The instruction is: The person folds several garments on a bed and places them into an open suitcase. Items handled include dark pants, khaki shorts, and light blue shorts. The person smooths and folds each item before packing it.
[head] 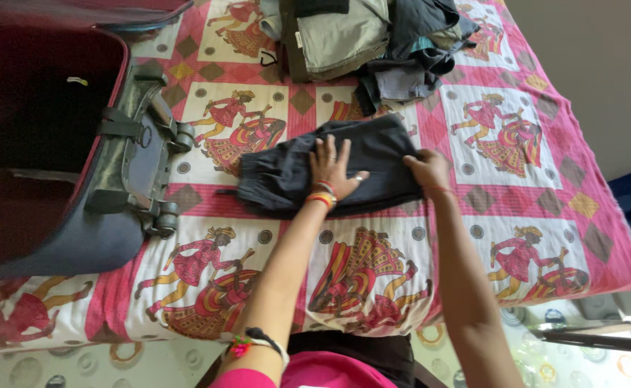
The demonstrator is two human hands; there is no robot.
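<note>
Dark garment [330, 172], black or charcoal, lies on the patterned bedspread [373, 266], near the middle of the bed, between the open suitcase [57, 144] and the far edge. It appears partly folded: the body forms a compact oblong, with a gathered waistband or cuff end pointing towards the suitcase. That end and the near edge look uneven, so the folding is judged unfinished.

Left hand [333, 169] rests flat on top of the garment, fingers spread, pressing down and gripping nothing. Right hand [427, 170] sits at the garment's right end, fingers curled onto the cloth edge; whether it pinches the fabric or only pushes against it cannot be told.

A heap of other clothes [373, 43] sits well apart at the head of the bed, loosely stacked and judged not yet dealt with. The visible part of the suitcase interior shows no clothing.

Limits of view: the suitcase is cut off at the left and top, and its interior is dark. The garment's type cannot be confirmed. The heap is cropped at the top.
</note>
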